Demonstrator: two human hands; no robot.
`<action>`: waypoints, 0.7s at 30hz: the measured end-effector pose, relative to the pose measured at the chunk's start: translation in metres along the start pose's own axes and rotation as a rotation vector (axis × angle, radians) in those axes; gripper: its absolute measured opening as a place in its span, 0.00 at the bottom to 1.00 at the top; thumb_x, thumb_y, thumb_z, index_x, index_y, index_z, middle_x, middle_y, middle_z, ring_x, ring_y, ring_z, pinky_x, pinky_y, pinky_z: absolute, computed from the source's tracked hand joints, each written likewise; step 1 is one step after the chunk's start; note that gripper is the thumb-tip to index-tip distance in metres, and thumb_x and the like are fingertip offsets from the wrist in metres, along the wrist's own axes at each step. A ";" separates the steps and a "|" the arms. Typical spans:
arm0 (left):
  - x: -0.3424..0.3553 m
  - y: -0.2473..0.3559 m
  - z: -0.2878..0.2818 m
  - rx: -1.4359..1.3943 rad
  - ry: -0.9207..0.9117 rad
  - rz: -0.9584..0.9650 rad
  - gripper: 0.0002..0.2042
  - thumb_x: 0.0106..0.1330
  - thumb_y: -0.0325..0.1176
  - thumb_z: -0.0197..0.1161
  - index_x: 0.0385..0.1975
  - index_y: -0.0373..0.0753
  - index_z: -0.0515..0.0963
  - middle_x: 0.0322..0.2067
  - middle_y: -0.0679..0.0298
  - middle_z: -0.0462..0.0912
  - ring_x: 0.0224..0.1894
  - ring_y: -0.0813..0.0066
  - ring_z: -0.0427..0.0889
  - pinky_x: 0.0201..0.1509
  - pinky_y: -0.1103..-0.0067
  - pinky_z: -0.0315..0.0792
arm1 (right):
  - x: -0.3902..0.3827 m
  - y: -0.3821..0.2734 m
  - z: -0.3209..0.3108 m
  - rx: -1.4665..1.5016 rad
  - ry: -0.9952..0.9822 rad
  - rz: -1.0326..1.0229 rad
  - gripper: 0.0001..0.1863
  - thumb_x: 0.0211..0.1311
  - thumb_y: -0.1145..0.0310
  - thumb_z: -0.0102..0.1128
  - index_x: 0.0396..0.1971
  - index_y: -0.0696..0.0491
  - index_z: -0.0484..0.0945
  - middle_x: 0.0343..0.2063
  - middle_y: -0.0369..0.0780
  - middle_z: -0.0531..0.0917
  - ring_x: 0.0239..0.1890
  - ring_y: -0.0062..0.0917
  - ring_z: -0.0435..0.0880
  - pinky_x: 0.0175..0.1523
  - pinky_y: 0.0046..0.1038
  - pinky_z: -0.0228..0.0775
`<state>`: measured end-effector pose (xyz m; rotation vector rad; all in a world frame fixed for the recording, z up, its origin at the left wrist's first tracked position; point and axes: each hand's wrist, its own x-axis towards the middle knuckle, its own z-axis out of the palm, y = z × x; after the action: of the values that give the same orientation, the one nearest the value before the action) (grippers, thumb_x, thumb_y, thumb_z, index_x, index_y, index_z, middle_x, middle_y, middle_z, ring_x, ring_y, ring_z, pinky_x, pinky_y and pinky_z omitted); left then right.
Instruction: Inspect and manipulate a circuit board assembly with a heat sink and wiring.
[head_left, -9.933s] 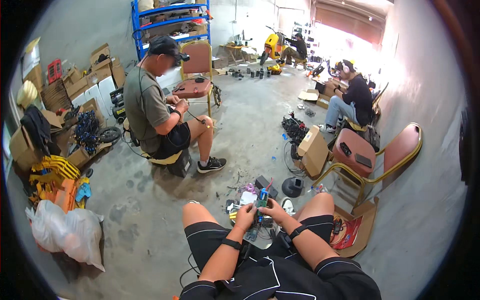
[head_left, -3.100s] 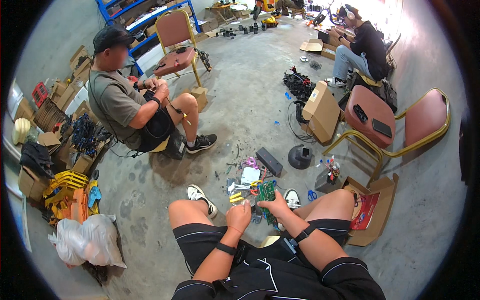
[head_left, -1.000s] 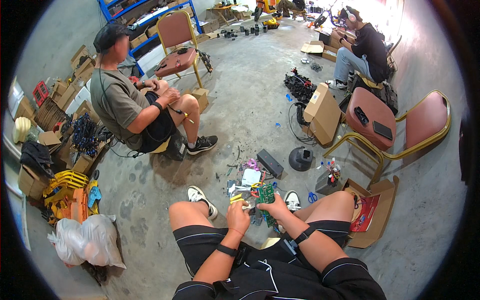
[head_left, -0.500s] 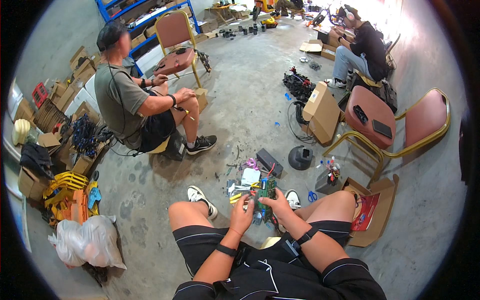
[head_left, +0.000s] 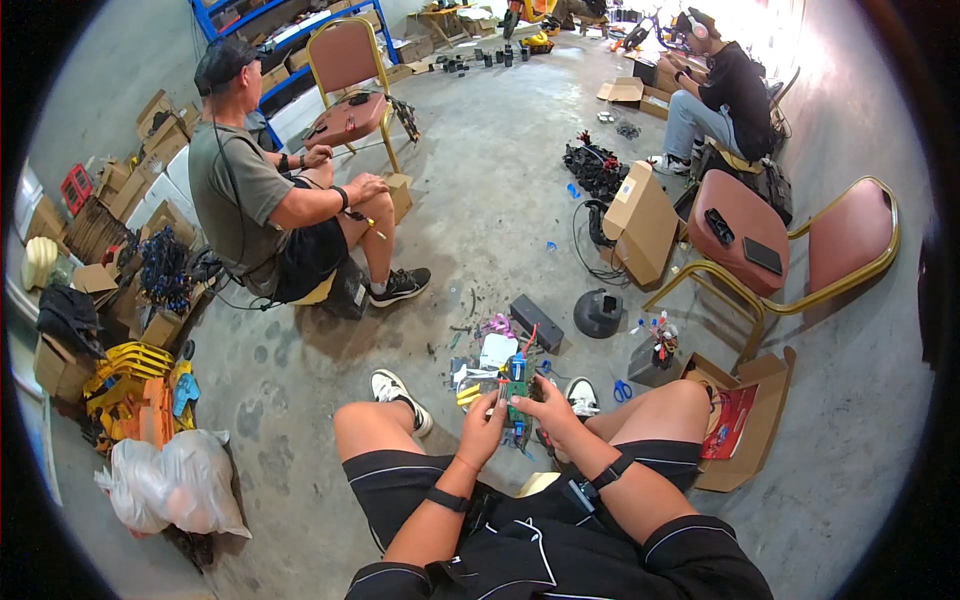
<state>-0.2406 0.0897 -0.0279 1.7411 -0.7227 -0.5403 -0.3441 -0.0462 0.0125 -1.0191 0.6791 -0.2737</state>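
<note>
Left hand (head_left: 483, 428): fingers closed on the left edge of a small green circuit board (head_left: 516, 392). Right hand (head_left: 548, 410): fingers closed on the right edge of the same board. Board held upright between both hands, above the knees, a blue component at its top. On the concrete floor (head_left: 480, 210) just beyond: scattered small parts, a white paper sheet (head_left: 497, 350), a black box (head_left: 536, 322). Further right: blue-handled scissors (head_left: 622, 390), an open cardboard box (head_left: 745, 420). Across the floor at left: a seated person (head_left: 270, 200) in a grey shirt.
</note>
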 end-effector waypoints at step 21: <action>0.009 -0.022 -0.011 -0.318 -0.026 -0.229 0.13 0.73 0.31 0.59 0.52 0.31 0.77 0.43 0.65 0.82 0.43 0.78 0.79 0.50 0.79 0.74 | 0.013 0.014 -0.004 0.015 -0.139 -0.057 0.48 0.51 0.74 0.76 0.70 0.60 0.56 0.61 0.44 0.74 0.63 0.31 0.73 0.66 0.35 0.67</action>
<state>-0.2226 0.0951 -0.0455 1.5271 -0.4285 -0.7909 -0.3378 -0.0486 -0.0060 -1.0339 0.5222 -0.2548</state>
